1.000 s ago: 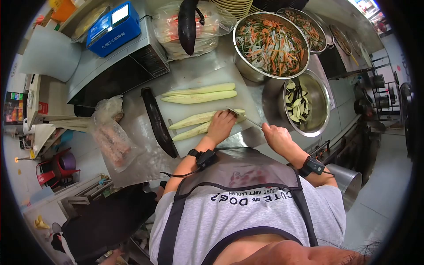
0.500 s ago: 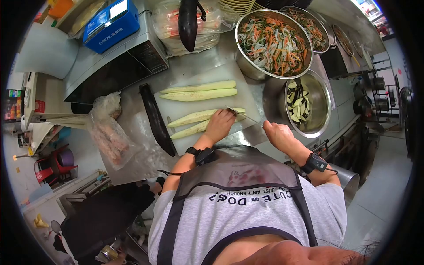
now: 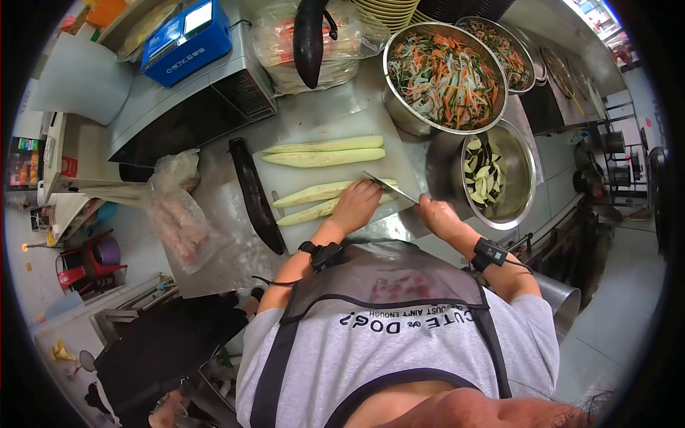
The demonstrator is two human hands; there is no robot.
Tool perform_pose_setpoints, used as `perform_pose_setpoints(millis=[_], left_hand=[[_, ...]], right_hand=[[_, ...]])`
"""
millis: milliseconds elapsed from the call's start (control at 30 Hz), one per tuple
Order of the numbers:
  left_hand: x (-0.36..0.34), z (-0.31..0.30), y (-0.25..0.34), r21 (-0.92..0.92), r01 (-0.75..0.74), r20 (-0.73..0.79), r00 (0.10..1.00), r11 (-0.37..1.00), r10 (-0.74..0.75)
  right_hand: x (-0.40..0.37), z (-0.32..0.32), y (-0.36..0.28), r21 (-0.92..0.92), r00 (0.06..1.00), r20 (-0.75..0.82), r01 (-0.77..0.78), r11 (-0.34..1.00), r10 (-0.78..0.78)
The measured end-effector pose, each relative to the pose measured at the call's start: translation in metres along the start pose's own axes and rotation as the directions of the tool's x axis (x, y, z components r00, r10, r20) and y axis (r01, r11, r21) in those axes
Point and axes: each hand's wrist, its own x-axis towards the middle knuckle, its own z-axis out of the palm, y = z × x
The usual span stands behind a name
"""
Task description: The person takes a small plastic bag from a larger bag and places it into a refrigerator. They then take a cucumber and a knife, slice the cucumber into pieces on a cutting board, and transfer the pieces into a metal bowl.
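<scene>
On the white cutting board (image 3: 321,127) lie peeled-looking eggplant lengths, pale cut faces up. My left hand (image 3: 358,205) is closed over the right end of the nearer pair, fingertips curled on an eggplant half (image 3: 308,193). My right hand (image 3: 441,217) grips the handle of a knife (image 3: 391,187), whose blade slants across the eggplant right beside my left fingertips. Above this pair lies another pair of eggplant halves (image 3: 325,155). A whole dark eggplant (image 3: 255,196) rests along the board's left side.
A steel bowl (image 3: 526,175) with cut eggplant pieces stands to the right. Beyond it are a pot of shredded vegetables (image 3: 442,78) and a second one (image 3: 499,53). Another eggplant (image 3: 308,46) lies on plastic-bagged goods. Left are a microwave (image 3: 193,107) and a plastic bag (image 3: 178,214).
My right hand and the knife have shifted slightly left, and the blade is angled more steeply over the eggplant. My left hand stays on the eggplant. The whole view has shifted slightly.
</scene>
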Motion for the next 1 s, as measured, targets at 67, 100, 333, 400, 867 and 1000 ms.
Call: perform_pose_setpoints(millis=[67, 100, 333, 400, 867, 1000], left_hand=[[0.0, -0.007, 0.001, -0.019, 0.001, -0.033, 0.999, 1.0, -0.002], [-0.004, -0.009, -0.001, 0.029, -0.003, -0.042, 0.999, 1.0, 0.005], [-0.021, -0.01, -0.008, 0.077, 0.039, 0.017, 0.999, 0.996, -0.04], [-0.021, -0.01, -0.008, 0.073, 0.036, 0.012, 0.999, 0.997, -0.036], [-0.02, -0.009, -0.014, 0.058, 0.011, -0.016, 1.0, 0.998, -0.01], [-0.022, -0.018, -0.011, 0.052, 0.003, -0.02, 1.0, 0.999, -0.002]], right_hand=[[0.001, -0.004, -0.001, -0.005, 1.0, -0.021, 0.011, 1.0, -0.011], [0.001, -0.008, -0.005, -0.009, 0.999, -0.034, 0.018, 1.0, -0.018], [-0.009, -0.038, -0.03, -0.065, 0.996, 0.008, 0.087, 0.994, -0.087], [-0.008, -0.041, -0.032, -0.097, 0.993, 0.086, 0.088, 0.991, -0.08], [0.012, 0.01, -0.017, -0.071, 0.996, 0.078, 0.054, 0.996, -0.048], [0.018, -0.004, -0.016, -0.022, 1.0, 0.021, 0.021, 1.0, -0.021]])
